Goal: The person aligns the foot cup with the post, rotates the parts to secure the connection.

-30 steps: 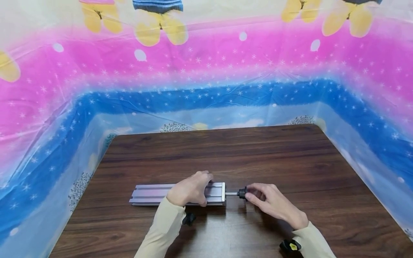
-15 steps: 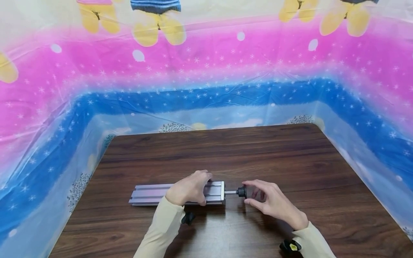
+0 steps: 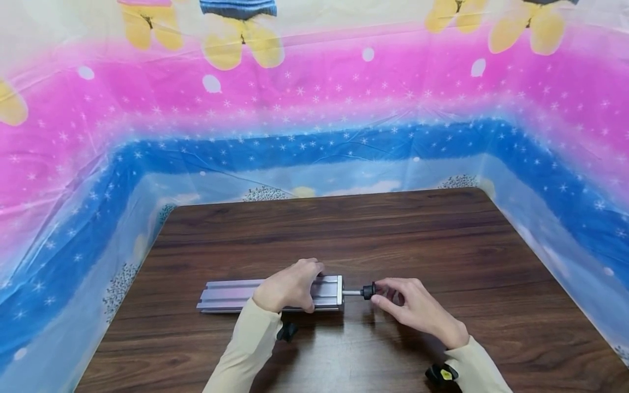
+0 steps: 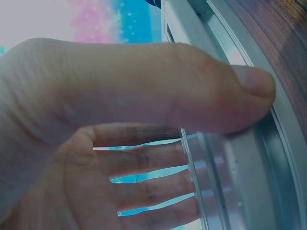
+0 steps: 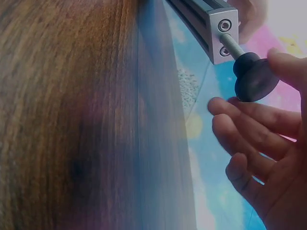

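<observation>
No lettering or numbers can be read.

Brown wood-grain table | directly on it: silver grooved profile

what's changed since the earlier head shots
The right hand, its fingers spread wider half a second ago, has closed in again at the knob. The left hand still holds the bar; bar and knob look unmoved on the table.
</observation>
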Tool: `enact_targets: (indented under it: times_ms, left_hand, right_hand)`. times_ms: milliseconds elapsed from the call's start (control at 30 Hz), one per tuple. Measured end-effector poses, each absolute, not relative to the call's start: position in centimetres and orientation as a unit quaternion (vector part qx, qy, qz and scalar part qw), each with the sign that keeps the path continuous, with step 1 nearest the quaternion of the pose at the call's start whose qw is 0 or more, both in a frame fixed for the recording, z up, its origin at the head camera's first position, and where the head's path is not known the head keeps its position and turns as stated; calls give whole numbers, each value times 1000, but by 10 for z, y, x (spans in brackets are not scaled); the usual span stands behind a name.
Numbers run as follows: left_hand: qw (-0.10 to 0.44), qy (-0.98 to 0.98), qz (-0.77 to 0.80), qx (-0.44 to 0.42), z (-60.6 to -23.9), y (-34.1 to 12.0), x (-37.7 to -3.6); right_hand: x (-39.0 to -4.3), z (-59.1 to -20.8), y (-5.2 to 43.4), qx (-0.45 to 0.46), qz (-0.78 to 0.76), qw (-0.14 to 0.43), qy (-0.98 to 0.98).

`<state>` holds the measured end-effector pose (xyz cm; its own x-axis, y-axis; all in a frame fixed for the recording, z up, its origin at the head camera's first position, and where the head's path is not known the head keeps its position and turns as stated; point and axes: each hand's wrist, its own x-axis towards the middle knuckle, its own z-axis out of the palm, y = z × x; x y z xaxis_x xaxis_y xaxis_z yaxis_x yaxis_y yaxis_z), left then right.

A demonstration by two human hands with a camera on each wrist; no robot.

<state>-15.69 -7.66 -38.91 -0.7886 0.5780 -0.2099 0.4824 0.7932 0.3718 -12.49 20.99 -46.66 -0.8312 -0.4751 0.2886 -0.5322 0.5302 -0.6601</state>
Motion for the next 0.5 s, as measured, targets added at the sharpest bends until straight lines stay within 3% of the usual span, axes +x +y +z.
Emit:
enact_targets:
  times_ms: [500]
  left_hand:
    - [160, 934, 151, 281, -388, -76, -155]
  right_hand:
    - [-129, -469, 205, 274, 378, 14, -884]
